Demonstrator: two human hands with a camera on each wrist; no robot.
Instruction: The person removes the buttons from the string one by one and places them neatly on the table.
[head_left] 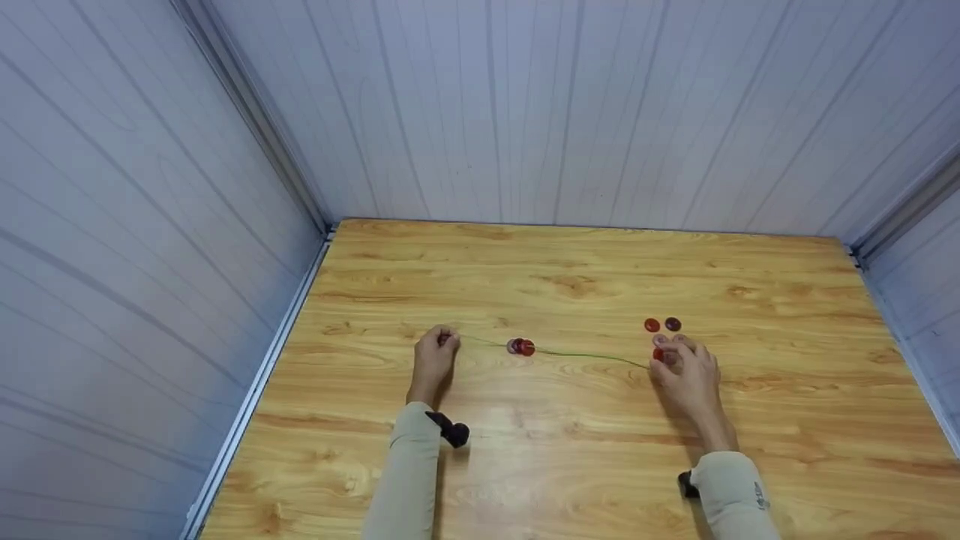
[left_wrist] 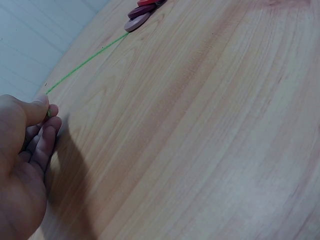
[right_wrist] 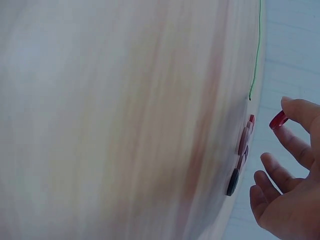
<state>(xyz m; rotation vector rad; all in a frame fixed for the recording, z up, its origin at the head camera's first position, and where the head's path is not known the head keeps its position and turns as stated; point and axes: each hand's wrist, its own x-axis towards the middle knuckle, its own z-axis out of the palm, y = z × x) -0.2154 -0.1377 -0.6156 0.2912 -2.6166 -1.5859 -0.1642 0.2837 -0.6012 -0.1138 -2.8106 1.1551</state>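
Note:
My left hand (head_left: 433, 364) pinches one end of a thin green string (left_wrist: 85, 65) between thumb and forefinger. The string runs right across the table through a small cluster of threaded buttons, with a pale mauve button (left_wrist: 136, 22), a dark purple one (left_wrist: 141, 11) and a red one (head_left: 528, 348). Held between thumb and forefinger of my right hand (head_left: 694, 379) is a red button (right_wrist: 278, 120), raised above the table. Its other fingers are loosely bent. The string's free end (right_wrist: 250, 97) lies close to this hand. Several loose buttons lie beneath and beyond it, some partly hidden by the fingers.
Among the loose buttons, a red one (head_left: 652, 325) and a dark one (head_left: 673, 324) lie just beyond my right hand. The wooden table (head_left: 570, 450) meets a pale panel wall (head_left: 525, 112) at the back, and another panel wall (head_left: 135, 262) stands on the left.

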